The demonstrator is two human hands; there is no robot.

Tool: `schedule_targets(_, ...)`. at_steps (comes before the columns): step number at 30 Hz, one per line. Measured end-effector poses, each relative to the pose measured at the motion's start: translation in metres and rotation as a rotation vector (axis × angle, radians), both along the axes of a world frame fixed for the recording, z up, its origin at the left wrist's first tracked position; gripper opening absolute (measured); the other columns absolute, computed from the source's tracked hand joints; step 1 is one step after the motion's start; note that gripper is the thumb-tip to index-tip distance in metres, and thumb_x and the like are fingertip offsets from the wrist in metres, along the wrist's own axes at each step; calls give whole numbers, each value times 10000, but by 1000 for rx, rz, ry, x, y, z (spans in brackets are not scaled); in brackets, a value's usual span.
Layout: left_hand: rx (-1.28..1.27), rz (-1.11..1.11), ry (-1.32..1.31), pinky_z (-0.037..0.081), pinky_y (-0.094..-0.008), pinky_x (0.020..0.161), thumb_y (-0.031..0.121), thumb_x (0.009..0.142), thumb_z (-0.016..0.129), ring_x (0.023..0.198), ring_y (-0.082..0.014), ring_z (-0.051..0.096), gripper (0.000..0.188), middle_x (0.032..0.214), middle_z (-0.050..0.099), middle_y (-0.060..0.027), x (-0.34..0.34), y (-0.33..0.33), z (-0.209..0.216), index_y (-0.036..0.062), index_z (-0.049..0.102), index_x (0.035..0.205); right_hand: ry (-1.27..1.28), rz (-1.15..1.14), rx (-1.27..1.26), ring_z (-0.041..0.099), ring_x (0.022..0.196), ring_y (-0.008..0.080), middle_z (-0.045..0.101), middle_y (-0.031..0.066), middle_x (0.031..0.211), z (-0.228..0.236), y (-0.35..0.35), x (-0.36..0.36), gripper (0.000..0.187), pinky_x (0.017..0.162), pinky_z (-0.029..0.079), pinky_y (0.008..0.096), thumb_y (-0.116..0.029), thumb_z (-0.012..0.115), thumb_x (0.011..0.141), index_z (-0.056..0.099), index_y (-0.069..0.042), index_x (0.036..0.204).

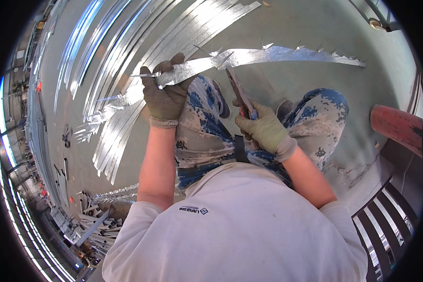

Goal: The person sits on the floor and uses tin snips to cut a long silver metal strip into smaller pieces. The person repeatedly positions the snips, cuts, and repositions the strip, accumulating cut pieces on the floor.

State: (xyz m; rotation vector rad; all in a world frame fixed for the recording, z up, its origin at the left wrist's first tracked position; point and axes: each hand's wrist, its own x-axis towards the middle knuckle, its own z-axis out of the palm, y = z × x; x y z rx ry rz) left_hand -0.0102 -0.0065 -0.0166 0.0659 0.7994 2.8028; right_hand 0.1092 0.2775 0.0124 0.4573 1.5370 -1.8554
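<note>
Head view: the left hand (168, 94) in a dark olive glove, around 11 o'clock, is pinching one end of a long, silvery sheet-metal strip with spiky bent tabs (263, 55), which is stretching out towards 1-2, probably so its edge stays reachable. The right hand (263, 126), in a paler green glove near 2-3, is gripping a rusty brown metal hand tool (238, 89), its tip sitting right by the strip, likely for easy aim. Flat shiny metal strips (174, 37) are lying around 11, seemingly within the left's reach.
</note>
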Motion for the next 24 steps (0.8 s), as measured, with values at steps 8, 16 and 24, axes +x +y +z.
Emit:
schedule_targets(8,-16,-2,19,582,-687,1186,637,1184,465,1396,-480,680,714,1504,675,-299,0,-3,-4,-8,762,1262,-60,39,-137,595,553,104,661,11,835,9,13,-8,454,471,464,306,-153,769,1082,652,-47,1508)
schedule_targets(16,0,9,-9,605,-697,1156,657,1176,472,1383,-517,684,711,1486,700,-264,0,-6,-5,19,773,1263,-128,-42,-458,708,680,157,750,80,935,-3,17,-10,507,494,552,298,-175,793,1072,638,33,1508)
schedule_targets(24,83,-74,-21,445,-720,1291,560,1184,530,1473,-526,612,601,1548,699,-252,5,-23,-7,36,805,1288,-302,-87,-820,728,722,235,748,116,1024,-8,8,1,613,613,596,371,-205,832,1013,604,35,1530)
